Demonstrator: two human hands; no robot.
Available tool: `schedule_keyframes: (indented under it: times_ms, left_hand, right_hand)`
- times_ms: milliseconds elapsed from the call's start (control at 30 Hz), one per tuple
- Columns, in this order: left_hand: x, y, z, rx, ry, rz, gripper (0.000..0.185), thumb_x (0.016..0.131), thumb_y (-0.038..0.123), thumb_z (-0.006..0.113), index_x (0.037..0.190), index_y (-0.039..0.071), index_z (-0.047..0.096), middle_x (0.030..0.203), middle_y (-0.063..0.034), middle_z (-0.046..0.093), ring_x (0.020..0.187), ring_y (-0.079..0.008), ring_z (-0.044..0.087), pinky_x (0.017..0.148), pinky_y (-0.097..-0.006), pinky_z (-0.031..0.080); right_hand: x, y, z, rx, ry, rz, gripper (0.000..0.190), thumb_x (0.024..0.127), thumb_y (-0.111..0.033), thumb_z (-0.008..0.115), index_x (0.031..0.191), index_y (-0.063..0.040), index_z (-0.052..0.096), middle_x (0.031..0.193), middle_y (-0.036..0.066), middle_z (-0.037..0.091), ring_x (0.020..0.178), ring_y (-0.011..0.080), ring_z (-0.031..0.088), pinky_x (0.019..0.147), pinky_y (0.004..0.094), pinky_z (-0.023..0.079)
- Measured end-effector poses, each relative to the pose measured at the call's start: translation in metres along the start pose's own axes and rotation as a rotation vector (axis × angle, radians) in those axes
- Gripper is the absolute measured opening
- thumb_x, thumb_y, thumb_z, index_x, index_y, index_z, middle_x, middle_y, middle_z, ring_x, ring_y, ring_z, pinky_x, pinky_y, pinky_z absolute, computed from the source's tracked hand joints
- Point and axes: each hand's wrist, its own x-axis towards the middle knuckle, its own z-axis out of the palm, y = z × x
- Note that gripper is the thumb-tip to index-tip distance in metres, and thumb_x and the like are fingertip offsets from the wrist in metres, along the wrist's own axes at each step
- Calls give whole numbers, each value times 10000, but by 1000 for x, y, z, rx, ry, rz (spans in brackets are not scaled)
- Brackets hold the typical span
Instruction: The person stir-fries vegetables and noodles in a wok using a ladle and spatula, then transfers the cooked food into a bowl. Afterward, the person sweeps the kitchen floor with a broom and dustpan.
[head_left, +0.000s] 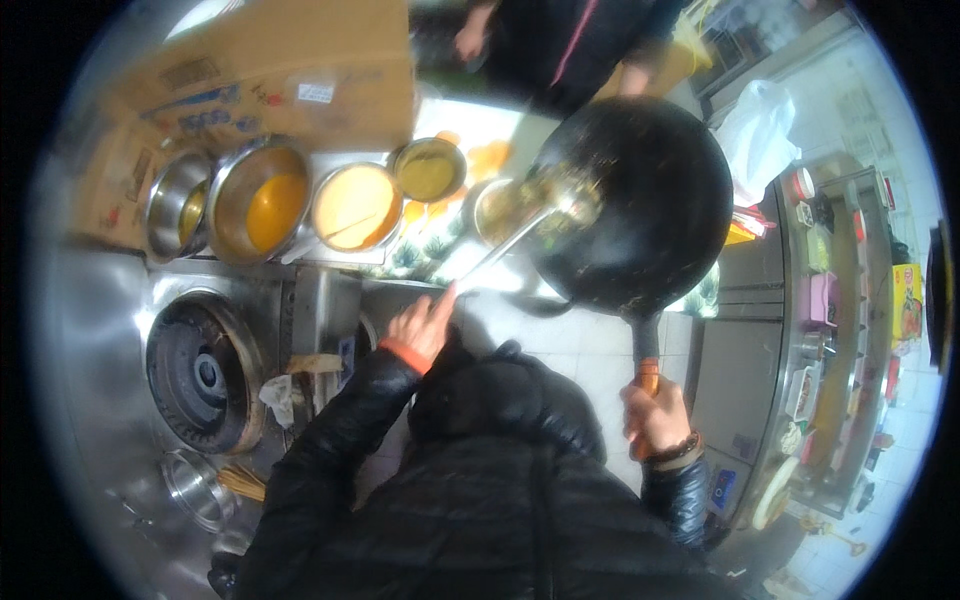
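My right hand (658, 417) is closed around the orange handle of a black wok (645, 217), which is held up over the counter in front of me. My left hand (421, 325) grips the shaft of a long metal ladle (504, 246). The ladle's head lies at the wok's left side, among blurred food (559, 202) with green bits. Just left of the wok's rim, partly hidden by the food and ladle, is a bowl (487, 214). Farther left stand a small bowl of yellowish-green content (429, 171) and a bowl of pale orange content (358, 206).
Two metal bowls (259, 199) stand beside a cardboard box (277, 67) at the left. A round stove burner (206, 373) and a metal pot (196, 487) lie lower left. Another person (562, 45) stands across the counter. A white plastic bag (761, 139) and an ingredient shelf (832, 337) are right.
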Motion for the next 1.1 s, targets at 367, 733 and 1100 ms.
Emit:
schedule_keyframes:
  times_ms: [367, 733, 1100]
  left_hand:
    - [-92, 1, -29, 262, -129, -204, 550, 880, 114, 618, 1412, 168, 486, 730, -131, 554, 588, -298, 573, 540, -413, 481]
    - [-102, 225, -8, -1148, 260, -1017, 455, 964, 153, 581, 1397, 51, 486, 691, -16, 573, 575, -65, 521, 540, -210, 429]
    - [-158, 333, -9, -234, 417, -850, 470, 922, 161, 610, 1368, 66, 498, 860, -226, 661, 763, -352, 679, 703, -429, 516]
  right_hand:
    - [45, 22, -56, -101, -57, -145, 132, 843, -53, 569, 900, 64, 549, 585, 59, 537, 435, 138, 504, 393, 256, 426]
    - [88, 8, -209, -376, -330, -184, 116, 829, -37, 544, 927, 21, 523, 581, 22, 546, 402, 124, 489, 387, 242, 444]
    - [100, 79, -159, -160, -1474, 40, 140, 932, -175, 637, 955, -40, 608, 641, -8, 579, 512, 73, 543, 459, 202, 430]
